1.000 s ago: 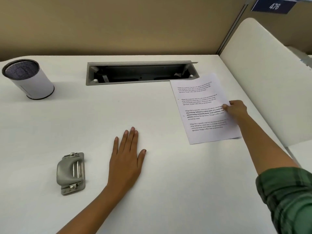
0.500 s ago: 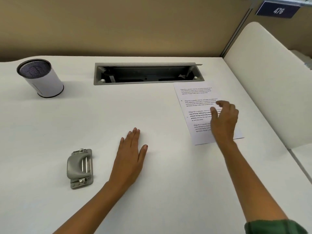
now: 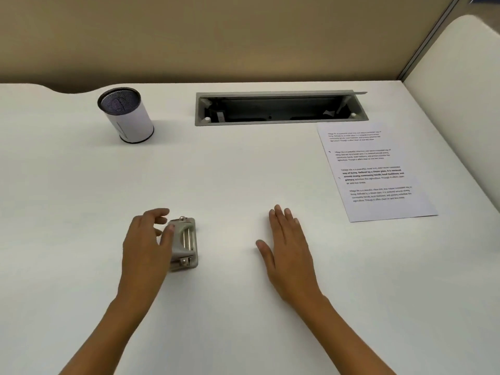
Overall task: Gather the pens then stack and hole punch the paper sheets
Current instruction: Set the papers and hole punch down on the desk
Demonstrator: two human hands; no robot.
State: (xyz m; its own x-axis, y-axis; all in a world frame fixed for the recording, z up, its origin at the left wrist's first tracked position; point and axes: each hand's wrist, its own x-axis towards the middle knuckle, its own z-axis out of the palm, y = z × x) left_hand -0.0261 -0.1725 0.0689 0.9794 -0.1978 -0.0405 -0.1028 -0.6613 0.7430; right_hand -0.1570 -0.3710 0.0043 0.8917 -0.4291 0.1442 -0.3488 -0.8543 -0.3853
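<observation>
A grey metal hole punch lies on the white desk, near the front left. My left hand is against its left side, fingers curled and apart, thumb touching the punch's top; the punch still rests on the desk. My right hand lies flat on the desk at the centre, palm down, holding nothing. A printed paper sheet lies at the right, apart from both hands; I cannot tell whether more sheets lie under it. A white cylindrical pen holder with a dark mesh inside stands at the back left; no pens show.
An open grey cable tray is sunk into the desk at the back centre, just behind the sheet. A tan partition wall runs behind the desk. A cream curved panel borders the right edge.
My right hand let go of the paper and came back to lie flat at the desk's centre. My left hand moved left onto the hole punch. The view shifted left.
</observation>
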